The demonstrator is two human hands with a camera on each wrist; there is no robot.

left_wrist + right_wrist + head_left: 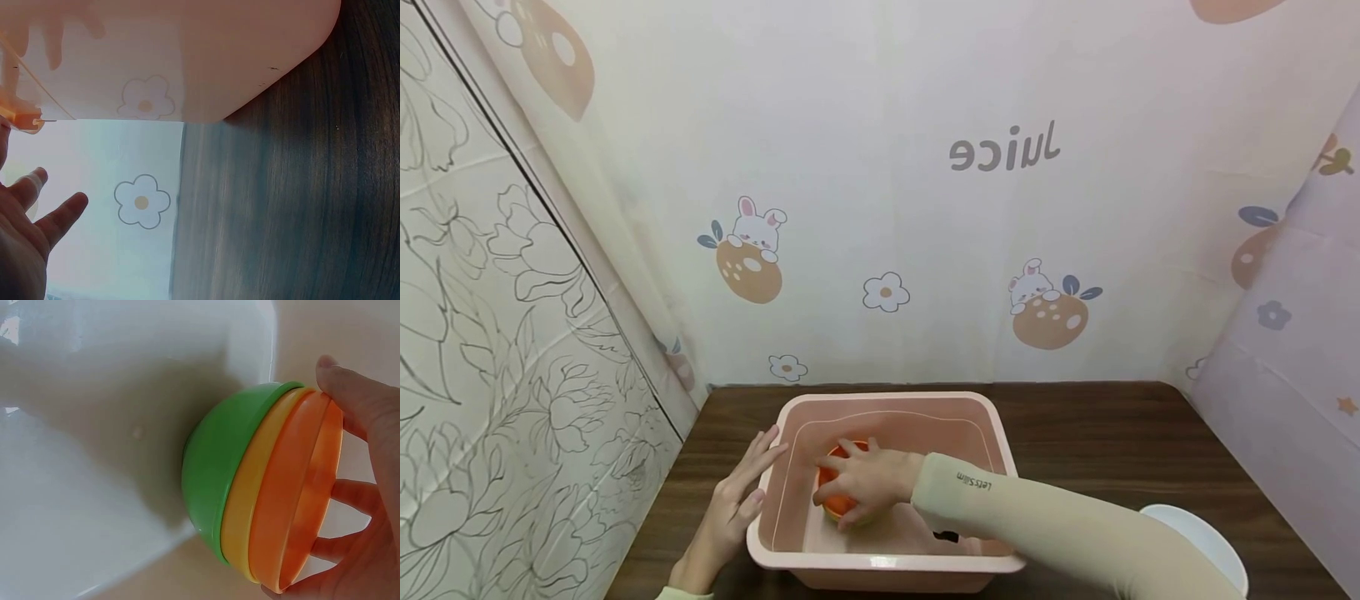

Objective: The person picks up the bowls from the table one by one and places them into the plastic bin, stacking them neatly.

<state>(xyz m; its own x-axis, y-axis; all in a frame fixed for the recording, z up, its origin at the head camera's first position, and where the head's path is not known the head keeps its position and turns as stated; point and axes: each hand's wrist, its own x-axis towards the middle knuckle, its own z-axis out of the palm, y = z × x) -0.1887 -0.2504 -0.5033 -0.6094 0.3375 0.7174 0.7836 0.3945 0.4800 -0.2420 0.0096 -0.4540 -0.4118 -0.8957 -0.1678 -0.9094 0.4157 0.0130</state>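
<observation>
Inside a pink plastic basin (886,562) sits a nested stack of bowls, with an orange bowl (294,481) innermost, then a yellow bowl (247,506) and a green bowl (219,462) outermost. My right hand (874,481) reaches over the basin and grips the stack from above, fingers spread round the orange rim and thumb on its other side. My left hand (730,504) lies along the basin's left side, fingers fairly straight, fingertips at the rim. In the left wrist view the fingers (62,219) are spread beside the basin wall (206,56).
The basin stands on a dark wood-grain table (1075,433). A white rounded dish (1213,546) lies at the right, partly behind my sleeve (1060,517). A small black patch (946,536) shows on the basin's floor near its front. Printed curtains (880,208) enclose the back and sides.
</observation>
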